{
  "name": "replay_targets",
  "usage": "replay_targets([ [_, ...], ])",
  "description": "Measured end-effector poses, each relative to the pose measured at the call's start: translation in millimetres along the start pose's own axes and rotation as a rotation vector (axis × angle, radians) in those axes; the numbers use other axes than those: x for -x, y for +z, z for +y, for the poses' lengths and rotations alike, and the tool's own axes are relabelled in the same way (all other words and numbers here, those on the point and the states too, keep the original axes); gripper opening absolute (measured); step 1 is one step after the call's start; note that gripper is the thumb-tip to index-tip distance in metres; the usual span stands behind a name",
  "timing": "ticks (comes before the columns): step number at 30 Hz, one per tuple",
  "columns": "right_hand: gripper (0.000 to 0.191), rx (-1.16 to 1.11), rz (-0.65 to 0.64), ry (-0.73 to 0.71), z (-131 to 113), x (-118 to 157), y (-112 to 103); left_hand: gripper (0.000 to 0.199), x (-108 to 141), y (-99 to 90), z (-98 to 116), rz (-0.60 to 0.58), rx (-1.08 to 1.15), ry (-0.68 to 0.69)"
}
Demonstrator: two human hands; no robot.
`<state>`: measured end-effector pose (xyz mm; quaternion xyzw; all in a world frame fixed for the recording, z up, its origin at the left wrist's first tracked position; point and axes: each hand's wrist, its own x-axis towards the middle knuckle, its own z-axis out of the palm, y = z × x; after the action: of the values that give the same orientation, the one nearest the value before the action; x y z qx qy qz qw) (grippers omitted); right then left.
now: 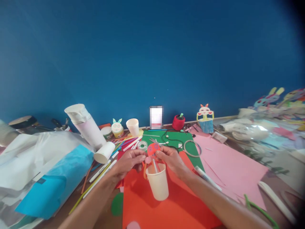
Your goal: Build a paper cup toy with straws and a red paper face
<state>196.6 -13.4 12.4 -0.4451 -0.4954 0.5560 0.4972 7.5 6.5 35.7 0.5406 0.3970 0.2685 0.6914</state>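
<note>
Cup point(159, 187) at 6 o'clock; pale stick point(156, 166) inside, lower end hidden.
Left hand point(130, 160) pinches pink disc point(148, 160); right hand point(173, 159) grips orange disc point(152, 148), blue marks hard to make out.

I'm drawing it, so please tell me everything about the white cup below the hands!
The white cup looks like paper, with a rounded rim and a narrower base. It stands open end up on the red-orange sheet. An orange strip hangs at its rim, and a pale stick slants from its mouth.
</note>
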Motion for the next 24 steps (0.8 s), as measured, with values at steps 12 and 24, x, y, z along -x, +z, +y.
replay_targets([
  [12, 0.028, 0.005, -0.063, 0.021, -5.5, 2.5, -0.7, 0.023, 1.4, -4.2, -0.5, -0.084, 0.147, -0.059],
  [24, 0.028, 0.022, 0.015, 0.021, 2.1, -2.0, -2.1, 0.029, -1.7, -3.0, -5.2, 0.080, -0.015, 0.019],
])
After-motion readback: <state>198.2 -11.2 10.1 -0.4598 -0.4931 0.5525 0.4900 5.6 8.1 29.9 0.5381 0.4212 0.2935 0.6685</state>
